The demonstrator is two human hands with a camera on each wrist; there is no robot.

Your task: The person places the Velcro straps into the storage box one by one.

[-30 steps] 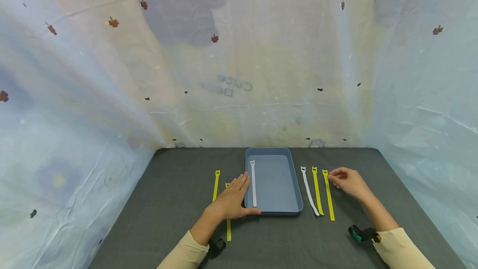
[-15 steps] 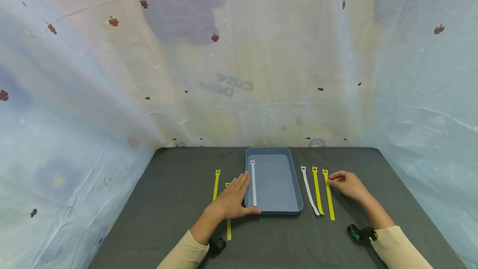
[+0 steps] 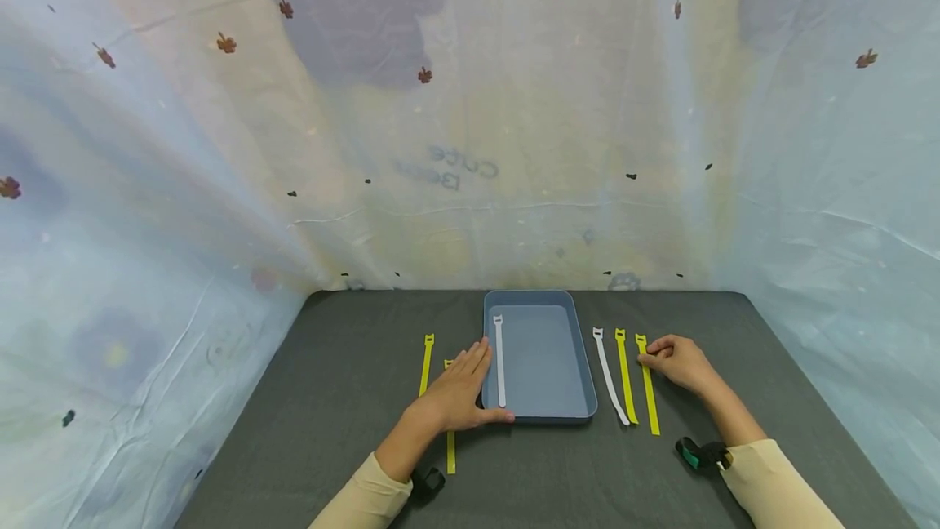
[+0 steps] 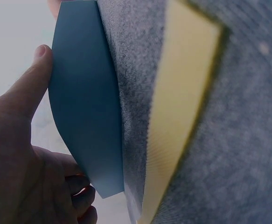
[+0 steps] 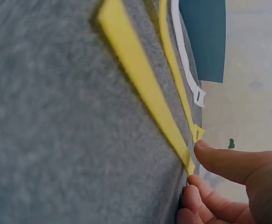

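Observation:
My left hand (image 3: 457, 394) rests against the left side and near corner of a shallow blue-grey tray (image 3: 547, 362), fingers straight and thumb along the front wall. In the left wrist view the thumb touches the tray wall (image 4: 84, 93). One white cable tie (image 3: 501, 366) lies lengthwise inside the tray, at its left. At the right, my right hand (image 3: 679, 362) pinches the outer yellow hook-and-loop cable tie (image 3: 651, 406) just below its slotted head. The right wrist view has thumb and fingers on either side of that yellow tie (image 5: 145, 93), which still lies on the cloth.
Between the tray and my right hand lie a white tie (image 3: 608, 382) and another yellow tie (image 3: 626, 378). Left of the tray are two yellow ties, one farther out (image 3: 426, 362) and one partly under my left forearm (image 3: 451, 455). Dark cloth (image 3: 352, 398) covers the table; plastic sheeting (image 3: 470, 243) surrounds it.
My right hand has shifted slightly left and nearer to me, its thumb and fingertips now across the outer yellow tie. The left hand and tray stay in place.

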